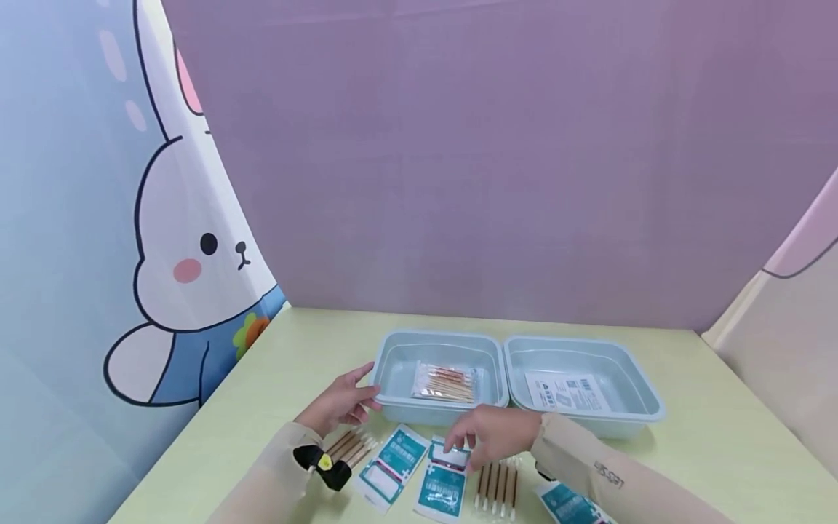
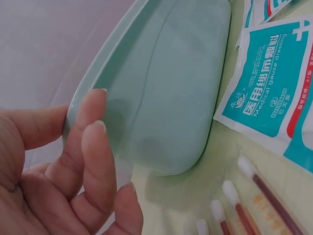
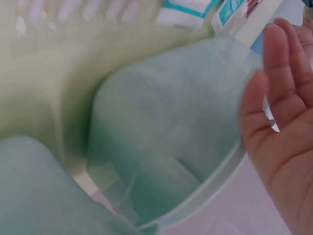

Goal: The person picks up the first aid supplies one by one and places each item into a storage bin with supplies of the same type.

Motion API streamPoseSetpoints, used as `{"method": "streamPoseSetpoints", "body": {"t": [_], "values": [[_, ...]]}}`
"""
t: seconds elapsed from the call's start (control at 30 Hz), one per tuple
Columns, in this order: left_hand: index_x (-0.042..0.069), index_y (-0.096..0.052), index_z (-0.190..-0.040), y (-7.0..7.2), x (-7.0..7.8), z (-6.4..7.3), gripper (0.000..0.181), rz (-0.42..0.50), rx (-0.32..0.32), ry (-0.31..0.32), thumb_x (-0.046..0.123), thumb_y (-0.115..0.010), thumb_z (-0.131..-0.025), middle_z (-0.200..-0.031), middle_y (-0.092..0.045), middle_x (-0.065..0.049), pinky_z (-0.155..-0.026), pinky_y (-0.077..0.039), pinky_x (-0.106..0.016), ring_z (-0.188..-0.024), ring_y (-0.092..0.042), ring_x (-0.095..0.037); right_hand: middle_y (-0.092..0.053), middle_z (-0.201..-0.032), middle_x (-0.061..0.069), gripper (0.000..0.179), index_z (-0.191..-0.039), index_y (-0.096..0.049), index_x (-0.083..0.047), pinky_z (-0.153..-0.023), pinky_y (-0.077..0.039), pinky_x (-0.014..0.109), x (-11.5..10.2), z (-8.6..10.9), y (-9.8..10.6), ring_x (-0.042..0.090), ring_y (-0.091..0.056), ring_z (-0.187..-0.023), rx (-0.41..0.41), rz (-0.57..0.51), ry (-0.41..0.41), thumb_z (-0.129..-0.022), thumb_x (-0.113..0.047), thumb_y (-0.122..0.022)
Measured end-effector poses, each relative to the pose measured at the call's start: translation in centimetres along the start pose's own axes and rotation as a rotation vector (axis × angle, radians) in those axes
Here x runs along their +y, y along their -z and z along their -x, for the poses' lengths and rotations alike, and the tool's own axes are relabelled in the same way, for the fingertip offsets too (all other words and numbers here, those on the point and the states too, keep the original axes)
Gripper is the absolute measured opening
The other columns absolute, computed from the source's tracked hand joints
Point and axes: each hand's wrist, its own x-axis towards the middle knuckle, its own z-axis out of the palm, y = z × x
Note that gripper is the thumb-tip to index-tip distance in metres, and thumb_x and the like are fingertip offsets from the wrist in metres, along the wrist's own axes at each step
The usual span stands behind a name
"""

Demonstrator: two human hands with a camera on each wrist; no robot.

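Note:
At the front left corner of the left pale blue basin, my left hand pinches the rim. In the left wrist view the fingers curl beside the basin wall. My right hand hovers over a medical gauze dressing packet, fingers loosely bent and pointing down. Nothing shows between the fingers in the right wrist view. Inside the left basin lies a clear bag of cotton swabs.
A second basin with a printed label stands to the right. Another gauze packet lies beside a swab pack. A further swab pack and gauze packet lie near the right forearm. A purple backdrop rises behind.

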Motion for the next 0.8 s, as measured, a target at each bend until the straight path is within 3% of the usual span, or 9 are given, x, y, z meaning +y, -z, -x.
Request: {"method": "streamPoseSetpoints", "body": {"t": [0.2,0.4,0.6,0.8], "values": [[0.010,-0.025,-0.152,0.1,0.1,0.1,0.059,0.011,-0.012,0.000,0.017,-0.052,-0.100,-0.069,-0.066,-0.003,-0.052,-0.039,-0.027,-0.049,-0.052,-0.013,-0.062,-0.105,-0.004,0.041,-0.121,-0.063,-0.008,-0.078,-0.047,0.022,1.4,0.5,-0.4,0.007,-0.059,-0.090,-0.150,-0.121,-0.097,-0.082,-0.002,-0.073],[0.010,-0.025,-0.152,-0.1,0.0,0.1,0.060,0.009,-0.005,0.004,0.018,-0.053,-0.099,-0.070,-0.067,-0.004,-0.052,-0.038,-0.027,-0.050,-0.051,-0.014,-0.060,-0.108,-0.003,0.045,-0.126,-0.059,-0.003,-0.080,-0.046,0.021,2.8,1.2,-0.9,0.006,-0.059,-0.090,-0.193,-0.246,-0.171,-0.083,0.001,-0.071],[0.009,-0.025,-0.152,-0.2,0.0,0.3,0.059,0.019,-0.006,0.002,0.018,-0.052,-0.100,-0.069,-0.066,-0.004,-0.051,-0.038,-0.027,-0.049,-0.051,-0.014,-0.062,-0.104,-0.003,0.044,-0.125,-0.059,0.000,-0.077,-0.046,0.020,3.4,1.8,-1.3,0.002,-0.058,-0.083,-0.172,-0.246,-0.111,-0.083,0.001,-0.071],[0.009,-0.026,-0.152,-0.1,0.1,0.3,0.059,0.029,-0.002,-0.005,0.017,-0.052,-0.100,-0.069,-0.066,-0.004,-0.050,-0.038,-0.027,-0.049,-0.051,-0.014,-0.063,-0.103,-0.001,0.039,-0.120,-0.062,-0.002,-0.079,-0.046,0.023,3.7,1.9,-1.3,0.006,-0.058,-0.088,-0.055,-0.229,-0.066,-0.082,-0.001,-0.071]]}}
